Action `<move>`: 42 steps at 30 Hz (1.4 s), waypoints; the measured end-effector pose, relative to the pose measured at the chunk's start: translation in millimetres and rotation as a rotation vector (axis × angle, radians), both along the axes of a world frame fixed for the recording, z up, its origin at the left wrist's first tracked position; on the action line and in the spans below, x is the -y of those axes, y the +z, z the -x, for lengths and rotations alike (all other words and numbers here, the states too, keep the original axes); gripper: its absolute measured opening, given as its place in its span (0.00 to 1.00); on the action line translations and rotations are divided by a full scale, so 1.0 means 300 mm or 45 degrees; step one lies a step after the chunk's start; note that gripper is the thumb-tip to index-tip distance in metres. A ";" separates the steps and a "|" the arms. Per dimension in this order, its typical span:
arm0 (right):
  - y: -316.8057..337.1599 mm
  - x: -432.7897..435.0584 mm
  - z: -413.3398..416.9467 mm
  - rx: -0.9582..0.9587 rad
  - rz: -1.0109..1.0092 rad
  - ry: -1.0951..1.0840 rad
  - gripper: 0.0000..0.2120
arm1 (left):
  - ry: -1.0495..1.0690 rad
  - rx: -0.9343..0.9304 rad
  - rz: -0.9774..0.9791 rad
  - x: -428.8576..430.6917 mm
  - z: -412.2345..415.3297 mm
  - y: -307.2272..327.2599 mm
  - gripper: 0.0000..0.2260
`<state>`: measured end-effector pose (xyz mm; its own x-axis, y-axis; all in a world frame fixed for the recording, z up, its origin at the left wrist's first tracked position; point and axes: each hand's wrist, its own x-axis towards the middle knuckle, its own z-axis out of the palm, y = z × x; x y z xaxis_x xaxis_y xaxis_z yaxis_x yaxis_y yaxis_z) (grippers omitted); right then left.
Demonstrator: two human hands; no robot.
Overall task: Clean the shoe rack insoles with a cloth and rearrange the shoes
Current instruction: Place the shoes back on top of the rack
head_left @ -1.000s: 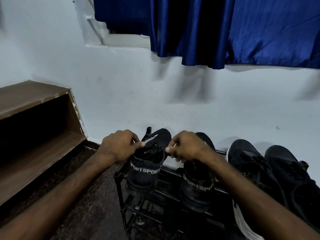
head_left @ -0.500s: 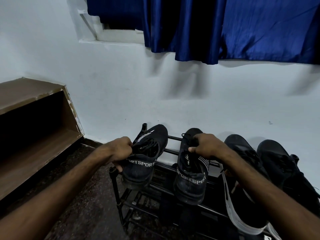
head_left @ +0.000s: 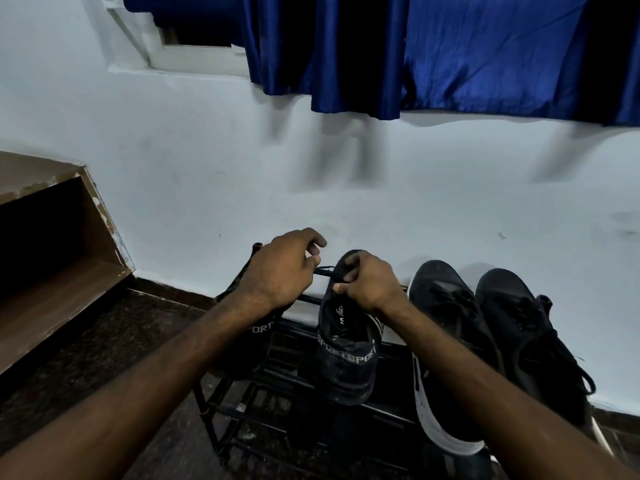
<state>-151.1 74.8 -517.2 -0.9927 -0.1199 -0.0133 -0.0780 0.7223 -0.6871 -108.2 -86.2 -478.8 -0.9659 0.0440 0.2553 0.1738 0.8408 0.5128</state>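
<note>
Black lace (head_left: 323,270) pinched by fingers (head_left: 311,241) of left hand (head_left: 280,268) and right hand (head_left: 369,287), above shoe (head_left: 346,362)

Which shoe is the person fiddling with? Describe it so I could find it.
Below the blue curtain, a black metal shoe rack holds four dark shoes. Second from the left is the black SPORT shoe, left hand and right hand at its lace. Its grey SPORT heel lettering reads in full, unlike the arm-covered twin on its left and the plain pair on its right.
</note>
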 end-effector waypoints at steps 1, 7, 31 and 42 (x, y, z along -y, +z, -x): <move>-0.001 -0.012 0.013 0.023 0.074 -0.021 0.18 | -0.018 -0.011 -0.004 -0.011 0.002 -0.003 0.11; 0.029 -0.109 0.043 0.341 0.436 0.212 0.13 | -0.294 0.181 0.256 -0.035 0.000 -0.014 0.05; 0.033 -0.140 -0.012 -0.106 -0.183 0.769 0.18 | -0.226 -0.044 0.494 -0.042 0.003 -0.086 0.07; 0.014 -0.172 0.030 -0.465 -0.176 0.907 0.04 | -0.144 -0.013 0.255 -0.036 0.023 -0.093 0.05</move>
<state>-160.0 126.5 -512.9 -0.6234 -0.7455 0.2359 -0.7531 0.4912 -0.4378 -115.2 -75.5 -506.7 -0.9493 0.2024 0.2407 0.2770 0.9004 0.3354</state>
